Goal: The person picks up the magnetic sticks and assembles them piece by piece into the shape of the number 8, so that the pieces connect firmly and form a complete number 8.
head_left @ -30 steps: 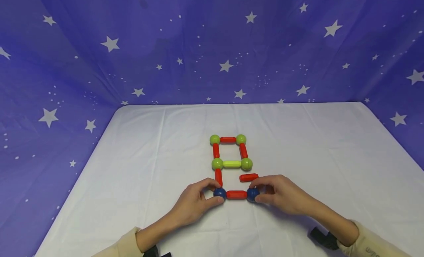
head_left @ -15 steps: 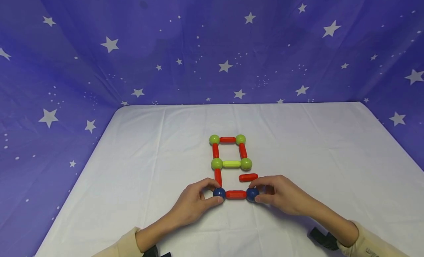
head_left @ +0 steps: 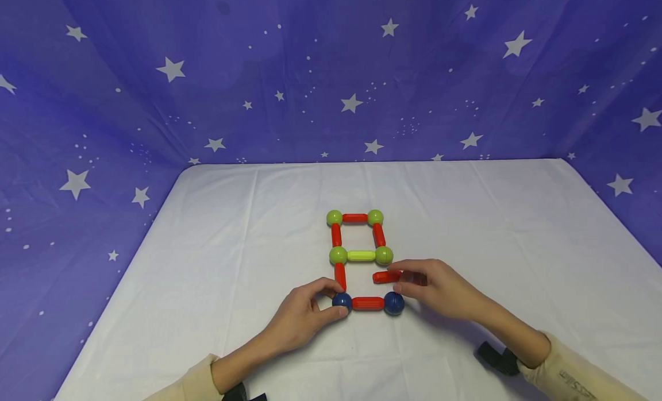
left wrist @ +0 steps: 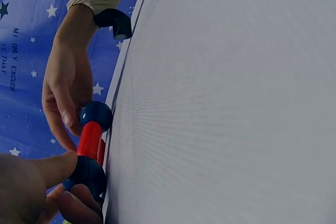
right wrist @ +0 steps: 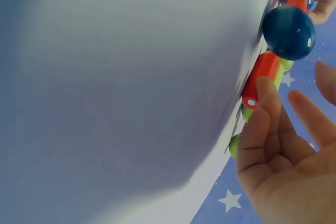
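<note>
My left hand (head_left: 302,317) pinches the left blue ball (head_left: 342,301) between thumb and fingers. A red rod (head_left: 368,304) joins that ball to the right blue ball (head_left: 394,303). Above the right ball, my right hand (head_left: 439,289) is spread around the end of a loose red rod (head_left: 383,277). In the right wrist view a fingertip lies against or very near this loose rod (right wrist: 261,77), while thumb and index finger stand apart. Another red rod (head_left: 339,276) runs from the left blue ball up to a green ball (head_left: 338,255).
Beyond the hands lies a square of green balls (head_left: 375,218) and red rods (head_left: 355,218), with one yellow-green rod (head_left: 361,255) on its near side. A white cloth (head_left: 207,263) covers the table. Behind rises a purple curtain (head_left: 310,73) with stars.
My right hand has let go of the right blue ball and moved up to the loose red rod. My left hand stays on its ball.
</note>
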### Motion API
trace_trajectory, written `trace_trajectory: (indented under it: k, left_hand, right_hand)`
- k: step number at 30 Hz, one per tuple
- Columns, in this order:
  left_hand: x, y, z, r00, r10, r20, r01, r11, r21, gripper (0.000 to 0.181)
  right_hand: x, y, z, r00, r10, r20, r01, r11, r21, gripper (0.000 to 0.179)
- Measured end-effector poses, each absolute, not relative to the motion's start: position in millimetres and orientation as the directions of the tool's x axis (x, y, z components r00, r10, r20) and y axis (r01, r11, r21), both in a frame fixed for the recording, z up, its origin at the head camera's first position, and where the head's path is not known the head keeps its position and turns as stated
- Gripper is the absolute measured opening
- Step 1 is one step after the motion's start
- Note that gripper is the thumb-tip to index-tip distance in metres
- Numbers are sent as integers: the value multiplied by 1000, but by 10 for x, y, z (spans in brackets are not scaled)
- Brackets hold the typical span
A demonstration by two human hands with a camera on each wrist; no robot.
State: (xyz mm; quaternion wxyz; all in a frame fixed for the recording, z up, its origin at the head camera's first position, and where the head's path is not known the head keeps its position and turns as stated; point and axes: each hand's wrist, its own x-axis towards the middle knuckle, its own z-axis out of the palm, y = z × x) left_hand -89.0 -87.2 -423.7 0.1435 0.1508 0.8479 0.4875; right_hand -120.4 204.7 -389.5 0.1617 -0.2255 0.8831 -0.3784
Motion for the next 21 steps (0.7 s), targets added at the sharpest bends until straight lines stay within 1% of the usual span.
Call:
trace_trajectory:
  k: [7,13,17,21]
  left_hand:
    - [-883,-870,-4238,-915,391,-97,116,485,867,27]
    - [-880,-872,-4237,-917,389,-93,117,481,869,27]
    - [-883,-873,-4239,-916,391,-92,117,480,870,27]
    - [-889,-879,-4240,-915,392,-94,118,483,868,27]
  right_hand:
    - [-1274,2005,-3888,-833,-537,-135,-272,609,-745,41]
    - [-1300,1982,-3889,-833,-532,-151,-273,632,-725,34]
    - [-1309,1986,-3878,-847,-512,-143,-281,659,-698,27]
    - [-1314,1992,-3884,-848,-511,-139,-281,657,-700,28]
